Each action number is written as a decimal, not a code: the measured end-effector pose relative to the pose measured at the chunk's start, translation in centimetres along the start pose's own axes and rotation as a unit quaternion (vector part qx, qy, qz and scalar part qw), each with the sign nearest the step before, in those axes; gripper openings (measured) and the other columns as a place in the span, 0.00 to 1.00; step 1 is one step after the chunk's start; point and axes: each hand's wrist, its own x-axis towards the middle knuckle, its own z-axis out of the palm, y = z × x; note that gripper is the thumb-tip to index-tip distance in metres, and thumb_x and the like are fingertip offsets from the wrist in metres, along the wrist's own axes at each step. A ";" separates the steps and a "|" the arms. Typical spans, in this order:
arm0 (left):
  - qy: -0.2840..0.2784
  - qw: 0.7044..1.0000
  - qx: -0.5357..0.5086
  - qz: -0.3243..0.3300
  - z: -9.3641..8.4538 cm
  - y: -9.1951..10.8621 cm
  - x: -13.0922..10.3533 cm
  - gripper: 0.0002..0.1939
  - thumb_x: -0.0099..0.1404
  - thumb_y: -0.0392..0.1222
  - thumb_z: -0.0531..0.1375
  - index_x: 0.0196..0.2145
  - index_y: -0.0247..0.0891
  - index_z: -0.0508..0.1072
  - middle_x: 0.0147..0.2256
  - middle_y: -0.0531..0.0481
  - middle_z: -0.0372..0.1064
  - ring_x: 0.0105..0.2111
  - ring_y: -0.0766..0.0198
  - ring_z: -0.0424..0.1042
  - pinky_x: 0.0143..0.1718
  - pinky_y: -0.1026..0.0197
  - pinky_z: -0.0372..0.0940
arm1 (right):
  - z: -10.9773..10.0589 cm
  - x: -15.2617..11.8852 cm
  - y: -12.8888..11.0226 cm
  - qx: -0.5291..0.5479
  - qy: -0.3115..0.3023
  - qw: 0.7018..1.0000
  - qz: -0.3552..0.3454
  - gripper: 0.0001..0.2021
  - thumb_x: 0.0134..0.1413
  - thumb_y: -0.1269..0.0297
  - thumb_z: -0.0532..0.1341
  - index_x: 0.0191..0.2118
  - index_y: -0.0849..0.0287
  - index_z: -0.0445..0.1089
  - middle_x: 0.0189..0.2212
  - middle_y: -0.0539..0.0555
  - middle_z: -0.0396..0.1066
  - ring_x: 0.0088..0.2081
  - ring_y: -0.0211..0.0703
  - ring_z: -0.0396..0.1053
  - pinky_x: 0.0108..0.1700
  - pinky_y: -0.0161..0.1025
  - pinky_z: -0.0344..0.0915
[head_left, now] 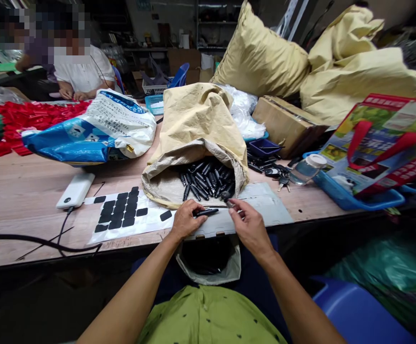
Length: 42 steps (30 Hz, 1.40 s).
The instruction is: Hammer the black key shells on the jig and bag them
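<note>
Black and slim, a single piece [208,212] lies flat across the near part of the grey board [265,205], on the desk [21,181]. The left hand [186,220] grasps it at its left end, fingers curled over it, seemingly to steady it against the board. The right hand [249,227] pinches a small dark part [225,196] between thumb and fingertips, just right of that piece; its exact shape is blurred. The light grip probably leaves it easy to turn or aim. The 2 hands are close together but apart.

Just beyond them, a yellow cloth sack [193,107] lies on its side, mouth towards the person, with a heap of black pieces [206,180] inside; that likely keeps them within short reach. Below the desk's near edge, an open pale bag [231,274] gapes between the person's legs, perhaps placed to catch things from the edge; its contents are too dark to make out.

On the left, a white sheet [150,231] bears rows of black rounded patches [120,210], laid flat perhaps for easy picking. On the right, a blue tray [368,205] holds a red printed bag [381,143], with a clear jar [304,171] beside it. Farther off, a small purple basket [264,147] rests near loose black pieces; I cannot tell what it contains.
</note>
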 end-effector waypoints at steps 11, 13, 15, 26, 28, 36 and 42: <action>0.012 1.000 0.004 0.001 0.0 0.2 0.2 0.06 0.57 0.36 0.68 0.31 0.40 0.74 0.31 0.53 0.68 0.37 0.60 0.69 0.40 0.59 0.62 | 3.4 -1.6 -2.3 -0.113 -0.065 0.984 -0.119 0.16 0.66 0.69 0.54 0.55 0.57 0.72 0.45 0.58 0.75 0.47 0.48 0.73 0.52 0.43 0.69; 0.013 1.000 0.015 0.000 0.0 0.4 0.2 0.06 0.57 0.36 0.68 0.29 0.40 0.73 0.30 0.53 0.67 0.36 0.60 0.68 0.39 0.59 0.62 | 3.7 -1.8 -2.0 -0.134 -0.084 0.981 -0.111 0.16 0.65 0.70 0.55 0.55 0.56 0.72 0.45 0.57 0.75 0.47 0.47 0.74 0.51 0.43 0.69; 0.014 1.000 0.012 0.000 0.0 0.4 0.2 0.06 0.56 0.35 0.68 0.31 0.40 0.74 0.30 0.53 0.67 0.36 0.60 0.68 0.39 0.59 0.62 | 3.7 -1.8 -1.8 -0.140 -0.086 0.982 -0.097 0.16 0.64 0.71 0.55 0.54 0.57 0.73 0.45 0.57 0.75 0.46 0.48 0.74 0.51 0.43 0.70; 0.014 1.000 0.001 -0.004 0.2 0.0 0.2 0.09 0.55 0.35 0.69 0.35 0.41 0.76 0.34 0.52 0.72 0.39 0.59 0.71 0.44 0.58 0.64 | 2.8 -1.7 -1.3 -0.137 -0.053 0.986 -0.078 0.16 0.64 0.69 0.55 0.54 0.58 0.74 0.44 0.58 0.75 0.45 0.48 0.73 0.50 0.43 0.69; 0.011 1.000 0.004 -0.009 0.2 0.0 0.2 0.09 0.55 0.36 0.69 0.35 0.41 0.76 0.34 0.52 0.71 0.39 0.59 0.71 0.43 0.58 0.65 | 2.2 -1.3 -1.2 -0.121 -0.028 0.989 -0.078 0.16 0.65 0.68 0.55 0.53 0.58 0.74 0.44 0.58 0.75 0.44 0.48 0.73 0.49 0.43 0.69; 0.000 1.000 0.000 -0.012 0.1 -0.1 0.1 0.08 0.56 0.37 0.68 0.36 0.41 0.77 0.33 0.52 0.70 0.36 0.60 0.70 0.40 0.58 0.64 | -3.9 3.4 2.4 -0.227 0.165 0.960 0.025 0.19 0.60 0.66 0.56 0.54 0.59 0.75 0.42 0.59 0.74 0.40 0.48 0.71 0.44 0.43 0.67; 0.001 1.000 0.005 -0.004 0.0 0.0 0.2 0.08 0.57 0.37 0.68 0.36 0.40 0.78 0.33 0.52 0.71 0.37 0.60 0.69 0.39 0.59 0.63 | -5.6 6.3 6.3 -0.337 0.149 0.913 0.178 0.21 0.58 0.71 0.56 0.55 0.56 0.76 0.45 0.61 0.72 0.44 0.51 0.70 0.44 0.43 0.63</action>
